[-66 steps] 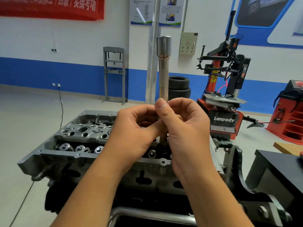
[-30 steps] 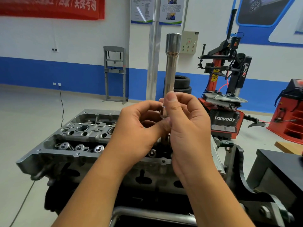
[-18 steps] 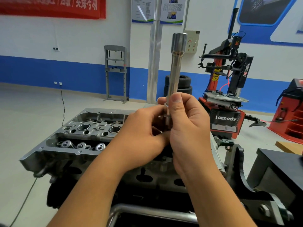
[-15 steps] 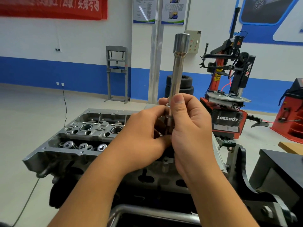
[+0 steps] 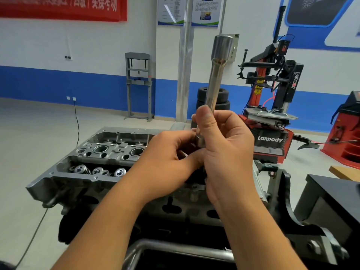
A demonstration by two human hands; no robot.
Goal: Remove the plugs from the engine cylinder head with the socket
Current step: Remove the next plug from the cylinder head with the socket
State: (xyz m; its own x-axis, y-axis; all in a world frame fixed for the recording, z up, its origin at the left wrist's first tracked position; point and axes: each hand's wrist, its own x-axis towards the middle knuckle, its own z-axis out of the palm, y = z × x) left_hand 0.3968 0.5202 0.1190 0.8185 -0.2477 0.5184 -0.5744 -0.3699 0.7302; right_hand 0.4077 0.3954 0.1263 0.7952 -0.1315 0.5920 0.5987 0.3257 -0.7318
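Below the raised hands sits the engine cylinder head, a grey casting lying flat across its stand, valve springs and round bores showing on its left half while the right half is hidden behind the wrists. Both forearms come up from the bottom edge and meet at centre, above the head's right portion. Right hand is upright, palm turned left, thumb pointing straight up along the tool and the fingers curled round its lower shaft. Left hand reaches in from the left, knuckles toward the camera, fingers bent and bunched against the tool's bottom end; what exactly they pinch there I cannot tell. And there's the socket: long, chrome, standing nearly vertical with a slight lean to the right, its wider end on top, clear of the casting and held well above it. Far right, a red and black tyre changer stands on the floor.
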